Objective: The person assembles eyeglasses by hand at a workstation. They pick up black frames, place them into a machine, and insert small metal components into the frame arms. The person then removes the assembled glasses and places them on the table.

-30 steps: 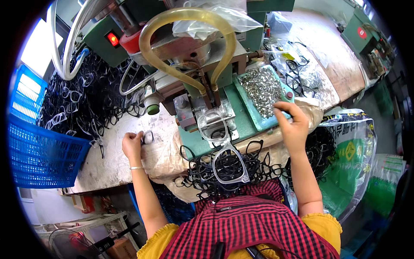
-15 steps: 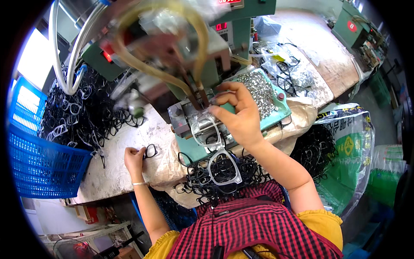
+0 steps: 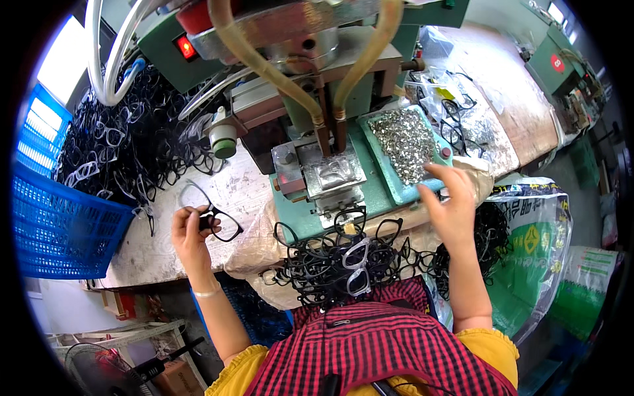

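Note:
My left hand (image 3: 189,232) grips a black eyeglass frame (image 3: 211,212) over the worn white bench, left of the green press machine (image 3: 310,86). My right hand (image 3: 449,198) hovers at the near edge of a teal tray (image 3: 389,188) filled with small silver metal parts (image 3: 406,138); its fingers are spread and I see nothing in them. The machine's metal fixture plate (image 3: 333,175) sits between the hands with no frame on it. A heap of black eyeglass frames (image 3: 330,261) lies in my lap area, with a clear frame on top.
A large pile of black frames (image 3: 125,148) covers the bench at far left, beside a blue plastic basket (image 3: 53,231). Yellowish hoses (image 3: 264,63) arc down to the press head. Plastic bags with more frames (image 3: 456,112) lie at right; a green printed sack (image 3: 535,244) stands beside my right arm.
My right hand pulled back from the machine fixture to the parts tray edge. My left hand now holds a full black frame higher on the bench. The view moved closer to the machine.

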